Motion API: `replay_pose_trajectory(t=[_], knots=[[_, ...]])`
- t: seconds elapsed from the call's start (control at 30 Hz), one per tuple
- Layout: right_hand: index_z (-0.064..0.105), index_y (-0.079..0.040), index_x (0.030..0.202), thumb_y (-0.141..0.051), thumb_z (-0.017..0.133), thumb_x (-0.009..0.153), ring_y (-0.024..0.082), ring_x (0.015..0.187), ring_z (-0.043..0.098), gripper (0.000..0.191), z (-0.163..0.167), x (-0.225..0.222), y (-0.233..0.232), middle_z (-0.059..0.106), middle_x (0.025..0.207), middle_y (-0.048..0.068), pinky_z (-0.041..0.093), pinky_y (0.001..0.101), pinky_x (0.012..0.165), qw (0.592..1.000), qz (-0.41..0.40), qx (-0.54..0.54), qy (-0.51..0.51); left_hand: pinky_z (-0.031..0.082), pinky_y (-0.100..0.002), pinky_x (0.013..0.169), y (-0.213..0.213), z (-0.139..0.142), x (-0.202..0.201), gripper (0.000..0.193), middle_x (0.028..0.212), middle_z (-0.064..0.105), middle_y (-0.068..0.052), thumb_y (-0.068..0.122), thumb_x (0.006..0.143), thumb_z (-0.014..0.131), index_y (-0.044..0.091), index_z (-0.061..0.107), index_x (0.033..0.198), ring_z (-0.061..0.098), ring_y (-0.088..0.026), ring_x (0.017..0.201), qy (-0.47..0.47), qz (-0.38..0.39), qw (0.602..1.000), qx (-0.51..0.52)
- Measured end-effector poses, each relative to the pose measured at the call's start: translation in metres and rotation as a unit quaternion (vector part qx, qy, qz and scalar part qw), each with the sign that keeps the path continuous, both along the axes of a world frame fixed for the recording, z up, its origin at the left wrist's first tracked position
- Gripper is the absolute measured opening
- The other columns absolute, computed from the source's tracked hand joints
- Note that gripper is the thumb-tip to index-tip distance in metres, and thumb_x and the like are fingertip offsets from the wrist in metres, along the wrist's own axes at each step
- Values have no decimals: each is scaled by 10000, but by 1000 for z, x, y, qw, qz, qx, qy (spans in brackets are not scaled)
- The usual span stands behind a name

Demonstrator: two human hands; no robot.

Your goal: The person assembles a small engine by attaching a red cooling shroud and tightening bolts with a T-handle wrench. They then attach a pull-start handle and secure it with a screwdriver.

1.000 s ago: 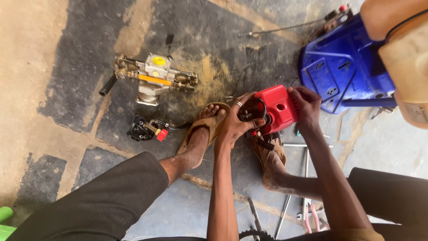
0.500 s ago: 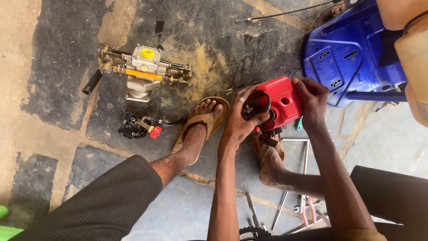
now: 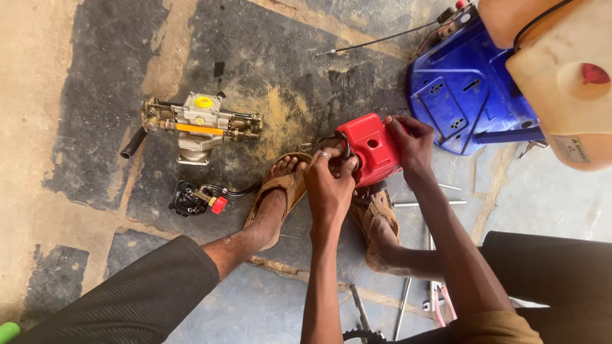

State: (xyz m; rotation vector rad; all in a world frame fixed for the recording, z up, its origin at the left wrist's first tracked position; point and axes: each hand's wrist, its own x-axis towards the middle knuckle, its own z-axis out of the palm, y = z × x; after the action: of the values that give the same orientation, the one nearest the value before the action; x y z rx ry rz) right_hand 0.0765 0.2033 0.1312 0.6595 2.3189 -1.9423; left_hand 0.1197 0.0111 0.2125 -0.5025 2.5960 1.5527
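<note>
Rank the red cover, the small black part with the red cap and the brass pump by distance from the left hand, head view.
1. red cover: in the left hand.
2. small black part with red cap: on the floor, image left.
3. brass pump: farther up and left.

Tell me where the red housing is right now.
In the head view, the red housing sits centre-right, held between the left hand and right hand, above the sandalled feet and left of the blue frame.
</note>
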Motion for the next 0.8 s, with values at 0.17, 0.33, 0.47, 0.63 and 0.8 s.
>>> replay_pose_trajectory(t=[0.17,0.33,0.47,0.63,0.8], knots=[[778,-5,1034,-276,785,927,94,738,644,292,1,4,2,740,872,47,535,234,684,1000,1,-13,7,590,-352,630,-1,-10,4,221,877,776,-170,135,866,783,-20,742,1018,753,-212,698,-99,55,981,158],[777,0,1036,-279,787,923,101,731,651,300,-4,3,5,744,869,57,536,239,676,1000,-2,-6,16,602,-256,549,-3,-24,7,188,849,778,-188,57,883,745,-32,711,1044,750,-157,638,-130,105,951,260],[783,-5,1036,-271,786,925,98,733,656,288,-6,4,7,753,873,55,538,237,677,1000,-8,-2,14,582,-272,544,-13,-37,7,202,869,769,-183,63,892,710,-22,716,1076,714,-160,620,-119,121,934,315],[783,-34,1023,-296,782,914,110,689,659,283,-6,6,8,753,855,54,550,255,646,1000,-3,3,3,584,-279,586,-29,-51,11,164,902,786,-126,82,957,672,-5,764,1062,685,-145,670,-88,42,927,363],[787,-39,1026,-298,788,920,108,698,656,280,-7,7,8,752,860,55,548,256,654,1000,2,-2,18,566,-274,599,-40,-58,14,150,923,770,-77,40,984,625,15,760,1044,684,-122,745,-120,53,855,502]])
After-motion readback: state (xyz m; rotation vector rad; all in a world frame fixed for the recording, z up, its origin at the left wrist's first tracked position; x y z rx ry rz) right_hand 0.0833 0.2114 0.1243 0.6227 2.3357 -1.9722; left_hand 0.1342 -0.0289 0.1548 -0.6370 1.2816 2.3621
